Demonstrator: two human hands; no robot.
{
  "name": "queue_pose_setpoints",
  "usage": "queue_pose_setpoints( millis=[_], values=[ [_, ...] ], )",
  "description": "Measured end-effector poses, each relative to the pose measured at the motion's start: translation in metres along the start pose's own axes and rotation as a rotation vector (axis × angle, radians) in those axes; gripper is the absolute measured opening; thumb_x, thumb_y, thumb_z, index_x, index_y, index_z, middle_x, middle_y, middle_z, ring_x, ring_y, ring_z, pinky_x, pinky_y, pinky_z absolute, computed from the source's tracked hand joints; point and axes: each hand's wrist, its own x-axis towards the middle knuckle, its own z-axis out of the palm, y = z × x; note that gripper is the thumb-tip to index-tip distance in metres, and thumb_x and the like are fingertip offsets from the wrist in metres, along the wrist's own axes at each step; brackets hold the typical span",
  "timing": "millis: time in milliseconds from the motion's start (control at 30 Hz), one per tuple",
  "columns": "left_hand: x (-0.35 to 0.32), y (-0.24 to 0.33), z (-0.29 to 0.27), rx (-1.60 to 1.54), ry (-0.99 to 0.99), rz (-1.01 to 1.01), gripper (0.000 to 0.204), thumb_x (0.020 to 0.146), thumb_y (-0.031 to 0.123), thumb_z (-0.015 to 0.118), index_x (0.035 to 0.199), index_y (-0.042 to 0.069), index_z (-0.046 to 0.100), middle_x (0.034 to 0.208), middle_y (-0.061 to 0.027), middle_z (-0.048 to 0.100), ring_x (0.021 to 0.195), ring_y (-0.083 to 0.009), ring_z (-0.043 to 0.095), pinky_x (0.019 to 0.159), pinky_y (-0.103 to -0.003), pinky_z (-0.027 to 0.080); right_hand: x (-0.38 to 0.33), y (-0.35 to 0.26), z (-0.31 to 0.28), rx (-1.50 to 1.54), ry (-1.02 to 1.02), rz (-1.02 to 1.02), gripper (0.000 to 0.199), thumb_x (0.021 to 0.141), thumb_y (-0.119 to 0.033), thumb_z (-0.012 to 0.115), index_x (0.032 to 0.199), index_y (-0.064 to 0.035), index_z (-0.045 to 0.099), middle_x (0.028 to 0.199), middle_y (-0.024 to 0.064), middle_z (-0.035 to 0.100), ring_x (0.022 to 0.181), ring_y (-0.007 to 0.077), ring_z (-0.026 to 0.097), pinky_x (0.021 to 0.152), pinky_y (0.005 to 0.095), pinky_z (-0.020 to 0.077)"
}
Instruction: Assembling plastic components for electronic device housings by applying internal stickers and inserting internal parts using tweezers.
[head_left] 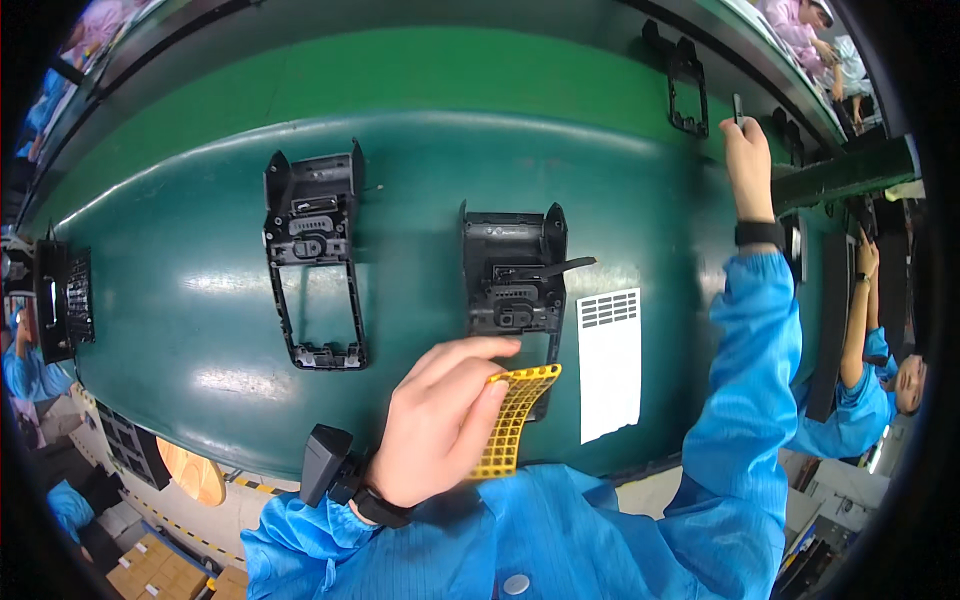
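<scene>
My left hand (435,425) is closed on a yellow grid sheet (515,425), pinching its upper edge between thumb and fingers. The sheet is bent and patterned with small square cells. Just beyond that hand lies a black plastic housing (515,235) with an open frame at its near end, partly hidden by the hand and sheet. A dark thin strip (568,266) sticks out from the housing's right side. My right hand (748,165) is stretched to the far right, its fingers closed on a small slim grey object (738,108) whose kind I cannot make out.
A similar black housing (312,222) lies to the left, and another (687,90) at the far right. A white sheet with black rectangular stickers (610,370) sits right of the middle on the green table (180,300). A dark bar (850,170) runs beside my right wrist. Other people work around the edges.
</scene>
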Motion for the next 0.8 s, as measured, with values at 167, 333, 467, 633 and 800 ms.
queue_pose_setpoints(
  millis=[167,333,467,633,800],
  values=[
    [0.022,-0.006,-0.004,0.271,0.144,0.091,0.004,0.084,-0.002,0.054,0.084,-0.004,0.057,0.102,-0.0167,0.061,0.089,-0.0334,0.058,0.079,-0.037,0.046,0.042,0.000,0.039,-0.336,0.010,-0.021,0.038,0.083,-0.029,0.060,0.103,0.0032,0.061,0.102,0.0267,0.063,0.098,0.0412,0.060,0.085,0.0428,0.0467],
    [0.033,-0.012,-0.013,0.390,0.229,0.115,0.005,0.085,-0.002,0.053,0.087,-0.005,0.056,0.097,-0.0168,0.058,0.086,-0.0344,0.056,0.078,-0.037,0.045,0.054,-0.003,0.030,-0.264,-0.180,-0.119,0.041,0.083,-0.028,0.062,0.107,0.0048,0.062,0.100,0.0261,0.064,0.097,0.0394,0.061,0.084,0.0417,0.0473],
    [0.037,-0.025,-0.030,0.464,0.291,0.108,0.008,0.088,0.001,0.050,0.086,-0.006,0.054,0.096,-0.0176,0.057,0.085,-0.0328,0.056,0.076,-0.035,0.045,0.000,-0.031,-0.003,-0.029,-0.150,-0.180,0.041,0.085,-0.028,0.060,0.104,0.0083,0.059,0.084,0.0201,0.065,0.077,0.0289,0.062,0.070,0.0385,0.0457],
    [0.025,-0.041,-0.076,0.517,0.422,0.030,0.013,0.093,0.003,0.046,0.090,-0.006,0.056,0.094,-0.0157,0.057,0.083,-0.0281,0.057,0.075,-0.032,0.045,-0.151,-0.133,-0.042,0.499,-0.580,0.036,0.017,0.085,-0.009,0.060,0.083,0.0000,0.046,0.075,-0.0033,0.047,0.069,0.0067,0.042,0.057,0.0255,0.0357],
    [0.018,-0.061,-0.129,0.563,0.492,0.015,0.014,0.095,0.004,0.044,0.094,-0.006,0.055,0.094,-0.0110,0.055,0.086,-0.0198,0.054,0.079,-0.027,0.042,-0.244,-0.154,-0.045,0.299,-0.751,-0.067,0.020,0.084,-0.007,0.065,0.091,-0.0022,0.047,0.064,0.0147,0.056,0.057,0.0309,0.060,0.053,0.0358,0.0459]
  ],
)
